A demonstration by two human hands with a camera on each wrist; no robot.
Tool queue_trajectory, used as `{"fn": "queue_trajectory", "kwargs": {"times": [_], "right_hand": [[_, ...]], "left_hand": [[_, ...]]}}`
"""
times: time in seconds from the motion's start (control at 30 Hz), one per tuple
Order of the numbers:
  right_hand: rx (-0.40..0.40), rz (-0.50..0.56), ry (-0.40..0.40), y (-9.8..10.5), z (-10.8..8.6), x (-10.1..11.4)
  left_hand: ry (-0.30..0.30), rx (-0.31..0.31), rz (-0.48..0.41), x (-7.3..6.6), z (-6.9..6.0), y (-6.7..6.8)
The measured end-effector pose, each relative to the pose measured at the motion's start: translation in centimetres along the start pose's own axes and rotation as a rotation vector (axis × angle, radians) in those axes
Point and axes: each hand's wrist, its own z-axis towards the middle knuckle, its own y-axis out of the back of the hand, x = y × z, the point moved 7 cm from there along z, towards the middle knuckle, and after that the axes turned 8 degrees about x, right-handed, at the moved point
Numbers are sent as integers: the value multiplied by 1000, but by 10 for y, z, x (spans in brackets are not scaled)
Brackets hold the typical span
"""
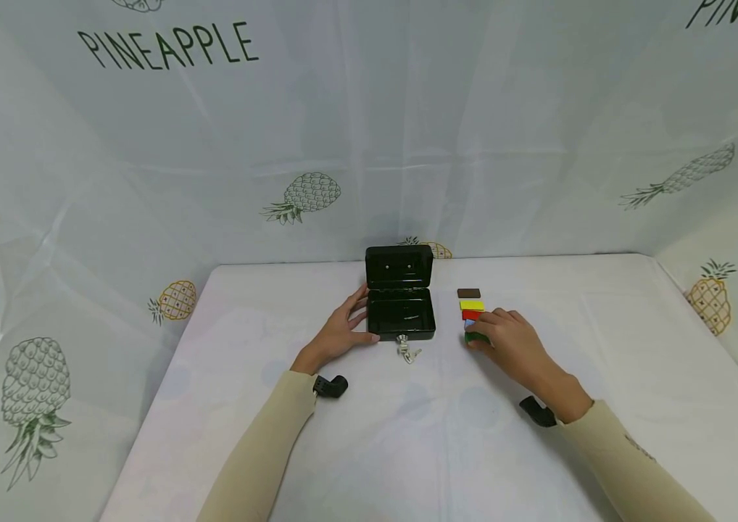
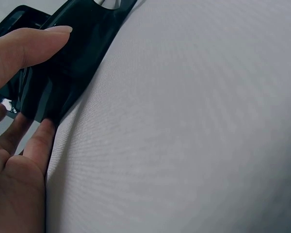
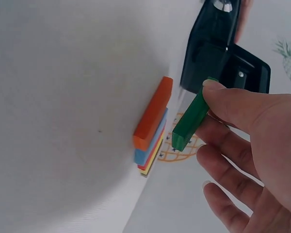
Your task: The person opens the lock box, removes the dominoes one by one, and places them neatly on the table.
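Note:
A black cash box (image 1: 382, 335) stands on the table with its lid (image 1: 399, 275) raised and a pair of keys (image 1: 404, 352) hanging at its front lock. My left hand (image 1: 335, 335) rests against the box's left side, its thumb at the front corner and the fingers fairly straight. Between thumb and forefinger, my right hand (image 1: 514, 348) pinches a green block (image 3: 190, 124), raised off the table. Beside it lie an orange block (image 3: 153, 116), a blue block (image 3: 142, 156), a red block (image 1: 469, 315), a yellow block (image 1: 472, 306) and a brown block (image 1: 469, 293) in a row.
A white cloth covers the table (image 1: 369, 449). Behind it hangs a pale sheet (image 1: 506, 181) printed with pineapples. The row of blocks runs back from my right hand, just right of the box. Each wrist carries a small black camera.

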Motion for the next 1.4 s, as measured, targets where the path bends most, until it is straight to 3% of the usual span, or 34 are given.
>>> {"fn": "queue_trajectory", "kwargs": {"times": [0.47, 1.4], "right_hand": [[115, -9, -27, -12, -8, 2], [126, -22, 16, -15, -13, 6]], "left_hand": [[9, -14, -1, 2, 0, 1], [-12, -14, -8, 1, 0, 0]]}}
